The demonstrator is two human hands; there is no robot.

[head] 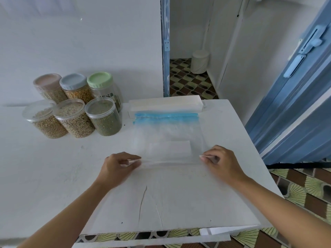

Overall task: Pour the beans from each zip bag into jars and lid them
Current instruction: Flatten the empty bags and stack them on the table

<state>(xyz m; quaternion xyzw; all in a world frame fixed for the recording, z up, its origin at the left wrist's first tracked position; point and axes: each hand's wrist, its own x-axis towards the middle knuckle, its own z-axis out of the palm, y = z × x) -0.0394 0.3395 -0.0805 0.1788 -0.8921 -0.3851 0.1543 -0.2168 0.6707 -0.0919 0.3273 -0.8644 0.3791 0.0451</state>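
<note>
My left hand (118,165) and right hand (220,160) each pinch a zip bag (168,135) corner on the bench (161,203); I'd pull evenly outward.

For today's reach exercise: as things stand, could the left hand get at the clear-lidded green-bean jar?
Probably yes: only bare table lies between the left hand and the green-bean jar, though it must release the zip bag corner it pinches.
</note>
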